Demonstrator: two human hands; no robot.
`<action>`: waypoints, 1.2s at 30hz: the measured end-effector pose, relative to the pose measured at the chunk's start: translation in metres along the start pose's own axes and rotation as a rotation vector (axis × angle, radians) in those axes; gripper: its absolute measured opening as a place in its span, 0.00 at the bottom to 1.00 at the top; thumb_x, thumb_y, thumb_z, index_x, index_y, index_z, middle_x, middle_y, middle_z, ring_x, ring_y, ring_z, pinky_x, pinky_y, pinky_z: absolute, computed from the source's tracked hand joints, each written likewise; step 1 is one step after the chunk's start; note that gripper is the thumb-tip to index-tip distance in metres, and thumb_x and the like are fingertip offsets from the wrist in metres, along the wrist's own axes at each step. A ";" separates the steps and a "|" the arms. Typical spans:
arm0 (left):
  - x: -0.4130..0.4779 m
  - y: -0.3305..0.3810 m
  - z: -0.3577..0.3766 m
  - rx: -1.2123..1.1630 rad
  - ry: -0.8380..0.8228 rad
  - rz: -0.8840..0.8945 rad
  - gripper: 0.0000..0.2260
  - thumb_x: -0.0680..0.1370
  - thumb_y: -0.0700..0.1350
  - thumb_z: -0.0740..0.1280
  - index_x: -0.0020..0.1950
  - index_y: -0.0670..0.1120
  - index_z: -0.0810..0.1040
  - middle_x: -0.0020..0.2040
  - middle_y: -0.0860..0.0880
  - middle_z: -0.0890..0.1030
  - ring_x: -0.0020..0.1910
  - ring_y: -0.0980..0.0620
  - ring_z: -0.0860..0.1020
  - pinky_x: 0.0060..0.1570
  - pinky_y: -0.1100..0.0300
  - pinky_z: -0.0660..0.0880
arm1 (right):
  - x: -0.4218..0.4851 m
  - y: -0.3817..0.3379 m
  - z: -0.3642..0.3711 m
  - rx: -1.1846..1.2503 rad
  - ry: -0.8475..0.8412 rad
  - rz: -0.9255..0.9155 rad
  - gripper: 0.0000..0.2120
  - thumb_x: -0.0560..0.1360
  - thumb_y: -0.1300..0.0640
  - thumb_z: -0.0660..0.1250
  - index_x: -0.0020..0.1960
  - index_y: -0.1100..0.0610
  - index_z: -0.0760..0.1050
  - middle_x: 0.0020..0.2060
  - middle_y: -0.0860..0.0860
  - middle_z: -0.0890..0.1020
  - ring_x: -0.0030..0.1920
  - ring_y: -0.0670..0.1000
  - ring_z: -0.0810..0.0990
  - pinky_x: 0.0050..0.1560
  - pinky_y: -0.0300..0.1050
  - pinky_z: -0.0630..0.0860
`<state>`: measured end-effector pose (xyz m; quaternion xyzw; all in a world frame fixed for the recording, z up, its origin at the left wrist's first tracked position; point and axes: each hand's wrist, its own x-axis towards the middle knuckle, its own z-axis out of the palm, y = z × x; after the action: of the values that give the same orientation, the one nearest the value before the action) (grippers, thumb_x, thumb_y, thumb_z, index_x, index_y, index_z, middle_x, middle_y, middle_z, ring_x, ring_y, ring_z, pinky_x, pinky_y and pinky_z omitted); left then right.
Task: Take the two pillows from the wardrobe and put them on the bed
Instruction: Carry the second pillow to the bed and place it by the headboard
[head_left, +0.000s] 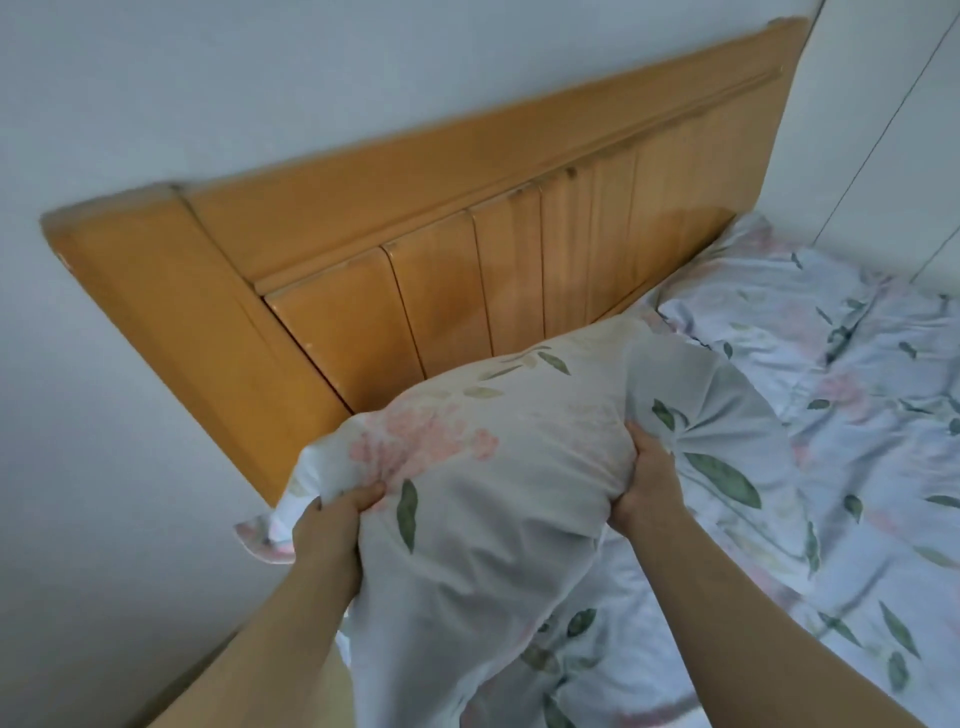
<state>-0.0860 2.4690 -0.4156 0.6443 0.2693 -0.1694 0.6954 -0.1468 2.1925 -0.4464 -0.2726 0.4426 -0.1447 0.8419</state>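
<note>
Pillow (493, 467) held over the bed (857, 415)
Left hand (332, 525) at its 8 o'clock, right hand (649, 478) at 3 o'clock, each grip clenched on fabric.

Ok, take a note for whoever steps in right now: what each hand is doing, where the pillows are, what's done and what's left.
Left hand: grips the near left corner of the pillow.
Right hand: grips its right side, cloth bunched in the fingers.
The pillow is at the head of the bed, in front of the headboard; I cannot tell whether it rests on the bed yet.
Done: this one has reached the bed. Only one is in view.
Left: set it down and let go, then fetch and place the other.
</note>
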 end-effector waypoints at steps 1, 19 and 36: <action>0.007 -0.005 0.018 -0.003 0.020 0.006 0.19 0.68 0.40 0.73 0.56 0.42 0.73 0.53 0.42 0.79 0.50 0.40 0.78 0.51 0.49 0.74 | 0.019 -0.011 -0.004 -0.021 0.000 0.004 0.43 0.54 0.46 0.77 0.68 0.42 0.67 0.61 0.51 0.78 0.56 0.60 0.79 0.47 0.61 0.79; 0.133 -0.132 0.199 0.099 0.231 -0.036 0.12 0.77 0.53 0.64 0.49 0.43 0.72 0.45 0.41 0.77 0.41 0.43 0.75 0.41 0.54 0.73 | 0.237 -0.078 -0.070 -0.225 0.223 -0.331 0.24 0.76 0.54 0.64 0.71 0.48 0.65 0.67 0.54 0.74 0.63 0.58 0.75 0.63 0.53 0.73; 0.201 -0.175 0.157 -0.336 0.241 -0.539 0.24 0.71 0.69 0.59 0.52 0.52 0.77 0.36 0.53 0.80 0.38 0.54 0.79 0.42 0.61 0.75 | 0.227 0.081 -0.180 -0.325 0.722 0.013 0.41 0.65 0.40 0.72 0.69 0.63 0.64 0.66 0.63 0.71 0.61 0.62 0.74 0.61 0.56 0.72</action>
<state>-0.0031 2.3171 -0.6717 0.4417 0.5344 -0.2227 0.6854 -0.1663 2.0884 -0.7285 -0.3310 0.7292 -0.1542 0.5788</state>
